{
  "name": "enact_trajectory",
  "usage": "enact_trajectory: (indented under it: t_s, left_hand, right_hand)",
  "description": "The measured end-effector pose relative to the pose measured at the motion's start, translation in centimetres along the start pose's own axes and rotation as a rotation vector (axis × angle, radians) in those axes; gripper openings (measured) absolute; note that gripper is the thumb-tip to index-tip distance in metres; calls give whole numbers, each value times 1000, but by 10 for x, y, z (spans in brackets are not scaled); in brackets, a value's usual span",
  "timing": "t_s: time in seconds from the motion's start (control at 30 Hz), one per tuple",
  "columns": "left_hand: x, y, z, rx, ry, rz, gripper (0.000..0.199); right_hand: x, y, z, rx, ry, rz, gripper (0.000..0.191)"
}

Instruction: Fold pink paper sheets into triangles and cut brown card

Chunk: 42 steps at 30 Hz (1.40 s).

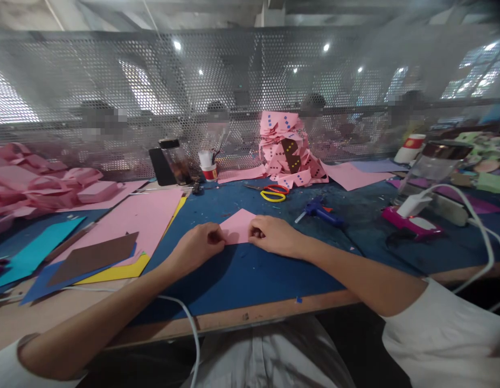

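Observation:
A small pink sheet of paper (238,225) with a pointed top lies on the blue work mat, between my two hands. My left hand (203,240) pinches its left corner with curled fingers. On the opposite side, my right hand (270,233) grips the right edge, fingers folded in. The paper's lower edge runs straight from one hand to the other. Just beyond it rest scissors (274,192) with red and yellow handles. A blue hot glue gun (320,211) lies to the right of my right hand.
Pink sheets (140,215) with brown, blue and yellow paper lie left. Pink folded pieces (40,180) heap at far left; a dotted pink stack (286,148) stands at the back. A paper cup (209,171), jar (175,161), power strip (414,222) and perforated screen (234,70) surround the mat.

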<state>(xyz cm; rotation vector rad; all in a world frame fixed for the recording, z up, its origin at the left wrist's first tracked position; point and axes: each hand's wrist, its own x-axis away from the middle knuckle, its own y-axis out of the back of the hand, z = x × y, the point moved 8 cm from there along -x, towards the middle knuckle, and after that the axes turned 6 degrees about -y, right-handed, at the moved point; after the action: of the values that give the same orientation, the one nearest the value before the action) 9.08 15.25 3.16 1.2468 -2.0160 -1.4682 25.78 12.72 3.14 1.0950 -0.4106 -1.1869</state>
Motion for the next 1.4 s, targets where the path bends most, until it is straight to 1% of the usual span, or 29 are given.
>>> enact_trajectory:
  t_s: [0.37, 0.57, 0.7, 1.0, 1.2, 1.4]
  left_hand:
    - [4, 2, 7, 17, 28, -19, 16]
    - [12, 8, 16, -1, 49, -22, 17]
    - [13, 7, 21, 26, 44, -20, 16]
    - [13, 8, 25, 2, 31, -24, 16]
    - [16, 11, 27, 15, 48, -50, 18]
    - [17, 12, 29, 32, 61, -47, 18]
  right_hand:
    - [0, 0, 0, 10, -3, 6, 3]
    - [1, 0, 0, 6, -11, 5, 3]
    - [0, 0, 0, 3, -13, 7, 4]
    - [0, -1, -1, 9, -6, 4, 5]
    - [0, -1, -1, 8, -3, 4, 5]
    - [0, 0, 0, 9, -1, -2, 4]
